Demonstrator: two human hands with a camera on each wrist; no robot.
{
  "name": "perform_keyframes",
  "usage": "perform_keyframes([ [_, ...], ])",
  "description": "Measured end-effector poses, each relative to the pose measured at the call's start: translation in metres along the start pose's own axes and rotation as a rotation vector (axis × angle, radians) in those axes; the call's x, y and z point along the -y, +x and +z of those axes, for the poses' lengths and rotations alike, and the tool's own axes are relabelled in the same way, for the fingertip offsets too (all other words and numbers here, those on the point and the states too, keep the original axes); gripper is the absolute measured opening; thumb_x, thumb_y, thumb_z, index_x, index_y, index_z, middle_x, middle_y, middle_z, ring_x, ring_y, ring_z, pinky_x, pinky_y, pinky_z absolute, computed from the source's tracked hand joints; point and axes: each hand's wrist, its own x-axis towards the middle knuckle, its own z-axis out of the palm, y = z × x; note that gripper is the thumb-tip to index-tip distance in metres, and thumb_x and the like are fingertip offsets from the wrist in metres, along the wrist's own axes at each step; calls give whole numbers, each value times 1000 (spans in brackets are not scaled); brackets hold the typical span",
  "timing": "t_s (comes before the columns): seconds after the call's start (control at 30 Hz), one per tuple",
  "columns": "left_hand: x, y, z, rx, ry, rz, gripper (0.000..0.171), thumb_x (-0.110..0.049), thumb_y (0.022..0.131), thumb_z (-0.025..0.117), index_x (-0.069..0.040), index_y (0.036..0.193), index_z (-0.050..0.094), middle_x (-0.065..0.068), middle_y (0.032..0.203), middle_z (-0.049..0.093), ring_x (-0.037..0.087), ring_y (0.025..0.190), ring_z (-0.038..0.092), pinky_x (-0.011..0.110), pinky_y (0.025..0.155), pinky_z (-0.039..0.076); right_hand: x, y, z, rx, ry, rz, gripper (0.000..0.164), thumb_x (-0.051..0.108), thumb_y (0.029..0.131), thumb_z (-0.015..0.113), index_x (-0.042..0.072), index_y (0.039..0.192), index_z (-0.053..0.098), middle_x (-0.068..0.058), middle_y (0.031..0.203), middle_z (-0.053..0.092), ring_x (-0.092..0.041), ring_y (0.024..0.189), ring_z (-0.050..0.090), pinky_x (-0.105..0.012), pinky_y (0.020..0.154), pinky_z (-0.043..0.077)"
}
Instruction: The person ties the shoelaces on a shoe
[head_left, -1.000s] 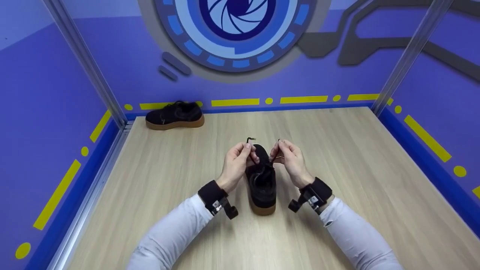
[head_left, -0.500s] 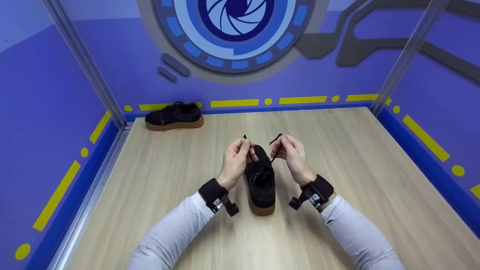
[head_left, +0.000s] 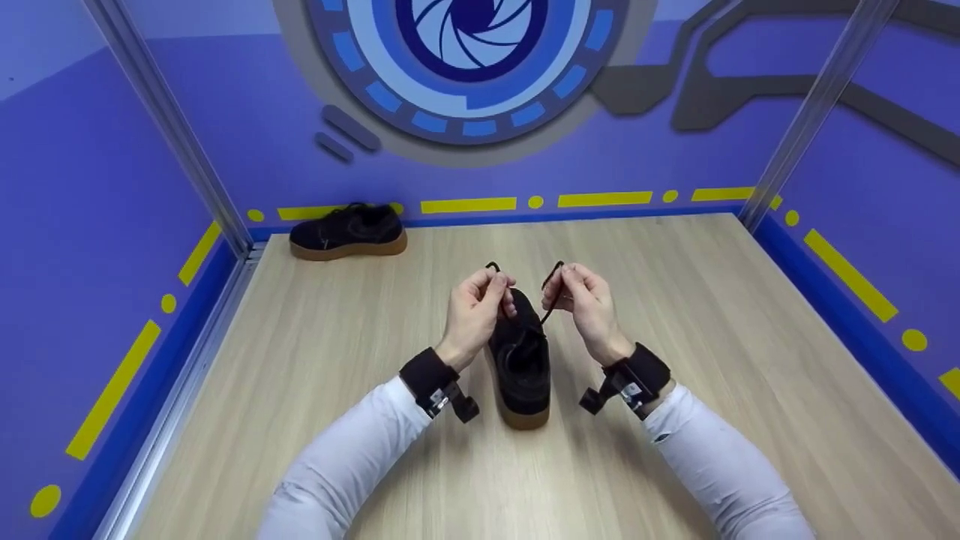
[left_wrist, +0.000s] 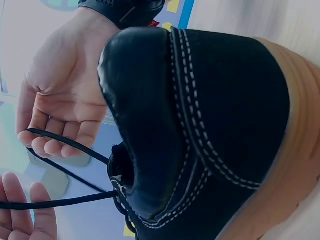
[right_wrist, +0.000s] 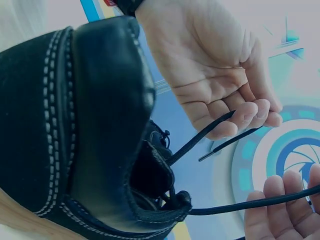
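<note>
A black low-top shoe (head_left: pixel 523 375) with a tan sole stands on the table, heel toward me. My left hand (head_left: pixel 474 306) is left of its toe, pinching one end of the black shoelace (right_wrist: pixel 200 137) between thumb and fingers. Its tipped end sticks out past the fingers in the right wrist view. To the right of the toe, my right hand (head_left: pixel 589 304) pinches the other lace (head_left: pixel 551 307). That lace runs up from the shoe, bends over at the fingertips and hangs back down. Both laces are raised above the shoe and spread apart. The heel (left_wrist: pixel 225 110) fills much of the left wrist view.
A second black shoe (head_left: pixel 349 234) with a tan sole stands at the back left of the wooden table (head_left: pixel 675 360), side-on near the back wall. Purple-blue panels (head_left: pixel 787 150) enclose the table at the back and both sides. Both wrists wear black camera straps (head_left: pixel 637 375).
Both hands have risen a little and moved slightly forward with the laces. More of the right lace's end now shows beyond the fingers. The left lace's end has changed its bend. Both shoes stay put.
</note>
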Motion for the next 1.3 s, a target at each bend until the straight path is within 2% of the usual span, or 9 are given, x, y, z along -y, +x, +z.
perform_keyframes([
  [0.17,0,4,2,17,58,33,21,-8,109,58,7,100,70,6,76,62,17,66,61,26,63,58,3,3,2,1,1,-15,35,14,113,46,-14,94,56,-12,80,63,-21,69,65,-31,68,58],
  [0.3,0,8,2,22,91,51,22,-7,107,61,10,99,72,11,74,62,18,64,61,26,61,57,5,4,5,6,-9,-24,36,13,113,45,-16,94,54,-12,79,63,-21,69,64,-31,67,58],
  [0.43,-1,10,2,23,119,57,22,-7,107,62,10,101,74,13,74,63,17,62,61,26,60,58,7,5,5,7,-21,-39,36,12,113,45,-18,94,53,-13,78,63,-21,68,64,-32,67,58],
  [0.6,-3,12,1,33,177,74,22,-7,106,62,9,100,76,10,72,63,18,58,61,26,58,58,8,9,4,0,-18,-56,32,10,112,47,-15,94,56,-13,79,63,-21,68,64,-30,66,58],
  [0.73,-5,15,1,54,232,84,22,-7,106,62,7,99,77,20,72,64,17,56,61,25,57,56,12,11,4,2,-29,-71,29,9,112,46,-11,94,58,-13,79,63,-20,68,65,-30,67,58],
  [0.87,-8,17,2,85,293,79,21,-9,105,63,4,100,79,27,74,64,15,56,61,24,55,53,16,15,6,19,-63,-95,30,9,111,47,-14,95,58,-13,80,64,-20,69,65,-30,67,59],
  [1.07,-11,22,3,141,360,80,21,-10,104,65,1,99,81,19,68,63,17,55,59,23,53,51,21,20,10,55,-102,-156,32,8,112,48,-18,96,57,-15,80,64,-20,70,64,-30,68,59],
  [1.3,-12,27,2,179,422,92,19,-9,103,65,-2,101,83,22,69,65,11,54,59,21,52,49,25,28,12,67,-180,-217,30,7,112,48,-16,95,60,-16,82,64,-20,72,64,-31,69,59],
])
